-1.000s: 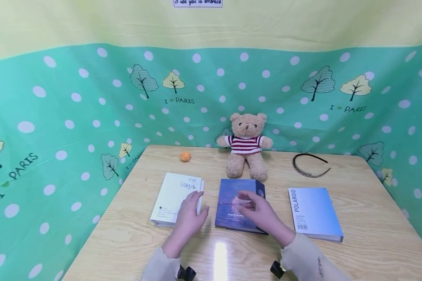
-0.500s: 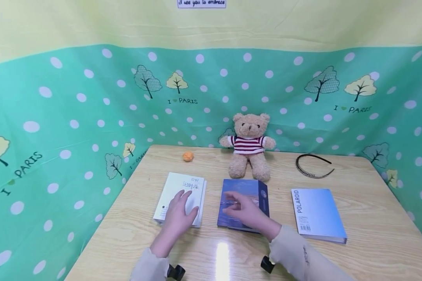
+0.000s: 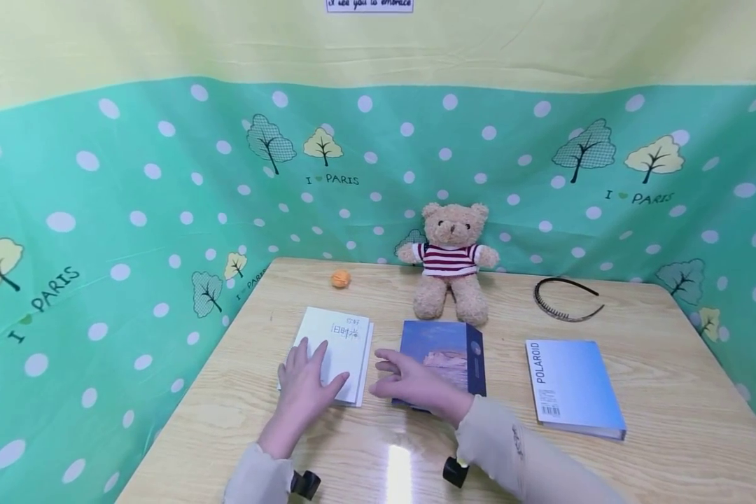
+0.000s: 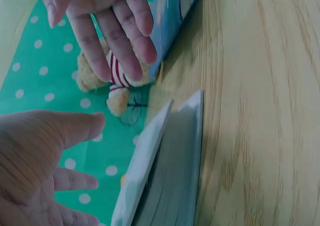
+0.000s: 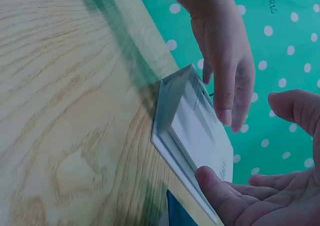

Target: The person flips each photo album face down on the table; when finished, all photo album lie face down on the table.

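A white album (image 3: 340,327) with dark lettering on its cover lies on the left of the table. My left hand (image 3: 301,388) hovers over its near-left part, fingers spread and thumb apart; the left wrist view shows the album's pages (image 4: 172,171) beside that hand. My right hand (image 3: 418,383), palm turned inward, reaches over the dark blue photo album (image 3: 437,336) toward the white album's right edge. In the right wrist view, its thumb and fingers (image 5: 225,196) are extended near the white album (image 5: 200,128). Neither hand grips anything.
A light blue Polaroid album (image 3: 579,385) lies to the right. Behind stand a teddy bear (image 3: 450,262) in a striped shirt, a small orange object (image 3: 340,278) and a black toothed headband (image 3: 557,313). A dotted green curtain (image 3: 327,224) borders the wooden table (image 3: 655,364).
My right hand has moved left, from above the blue album toward the white one. My left hand has shifted left over the white album with its fingers spreading wider. The view has turned slightly.
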Available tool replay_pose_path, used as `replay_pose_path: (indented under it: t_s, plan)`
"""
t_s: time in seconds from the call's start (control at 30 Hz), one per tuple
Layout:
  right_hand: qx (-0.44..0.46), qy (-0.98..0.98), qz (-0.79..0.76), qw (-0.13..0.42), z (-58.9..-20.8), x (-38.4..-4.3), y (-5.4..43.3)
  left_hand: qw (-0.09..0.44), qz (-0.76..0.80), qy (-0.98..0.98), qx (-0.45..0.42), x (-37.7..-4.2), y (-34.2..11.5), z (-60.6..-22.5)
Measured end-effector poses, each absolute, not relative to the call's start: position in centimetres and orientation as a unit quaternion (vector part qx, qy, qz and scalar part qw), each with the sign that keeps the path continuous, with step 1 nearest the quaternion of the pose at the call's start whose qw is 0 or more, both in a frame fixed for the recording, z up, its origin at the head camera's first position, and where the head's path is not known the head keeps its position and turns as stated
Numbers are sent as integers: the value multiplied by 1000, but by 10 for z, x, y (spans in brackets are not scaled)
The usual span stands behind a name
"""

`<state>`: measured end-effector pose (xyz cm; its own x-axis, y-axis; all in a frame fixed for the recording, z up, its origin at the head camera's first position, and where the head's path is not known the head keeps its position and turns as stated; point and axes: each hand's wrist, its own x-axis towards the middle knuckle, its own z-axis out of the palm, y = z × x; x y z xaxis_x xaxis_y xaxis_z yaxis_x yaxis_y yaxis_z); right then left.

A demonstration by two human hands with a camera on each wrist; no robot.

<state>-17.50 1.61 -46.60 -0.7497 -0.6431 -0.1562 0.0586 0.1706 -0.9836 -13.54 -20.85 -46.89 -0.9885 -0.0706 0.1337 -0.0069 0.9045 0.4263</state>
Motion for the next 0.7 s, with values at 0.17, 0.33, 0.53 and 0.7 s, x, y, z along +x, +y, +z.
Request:
replay_pose_path:
  t_s: [0.17,0.33,0.53,0.7]
  plan:
    - [-191,702,-616,301,-468,-173,2,48,-200,-978,23,-136,-218,-472]
    - [-172,702,-617,311,-469,-170,-6,31,-205,-978,25,-135,-226,-472]
    - [-153,691,-625,331,-471,-167,-12,12,-220,-975,34,-135,-232,-472]
    - [-111,636,-673,361,-474,-167,-13,-1,-226,-974,35,-138,-233,-473]
